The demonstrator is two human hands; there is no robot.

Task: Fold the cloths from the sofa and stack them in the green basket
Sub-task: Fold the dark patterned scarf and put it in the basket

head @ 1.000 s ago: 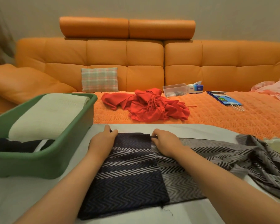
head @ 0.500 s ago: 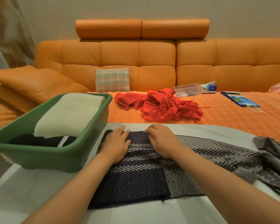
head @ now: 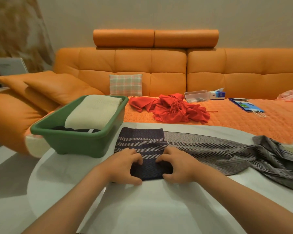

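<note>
1. Chevron cloth (head: pixel 142 141) lies on the white counter (head: pixel 142 208). Its folded dark-blue end sits in the middle and reaches from the hands to the far edge. The grey unfolded length trails toward the right edge, where it bunches in loose wrinkles.
2. Both forearms come in from the near edge and angle inward, meeting at the near end of the folded part.
3. Left hand (head: pixel 124 166) grips the near left corner of the fold, with fingers curled down on top and the thumb along the cloth's near hem.
4. Right hand (head: pixel 179 168) grips the near right corner the same way, fingers curled on top and thumb at the hem. A strip of dark cloth shows between the two hands.
5. Green basket (head: pixel 78 144) stands at the far left edge of the counter, just beside the fold's left side; I cannot tell whether they touch. A folded cream cloth (head: pixel 91 114) lies lengthwise in it on top of a dark cloth (head: pixel 61 128), which shows only at the near end.
6. Beyond the far edge is the orange sofa (head: pixel 167 65). A crumpled red cloth (head: pixel 172 108) with fringe lies on its seat, straight behind the fold.
7. Farther back, a plaid cushion (head: pixel 126 84) leans on the backrest. A clear plastic box (head: pixel 195 96) and a tissue box (head: pixel 217 94) sit side by side. A blue paper bag (head: pixel 245 107) lies to their right, and a pink cloth (head: pixel 291 97) is at the far right.
</note>
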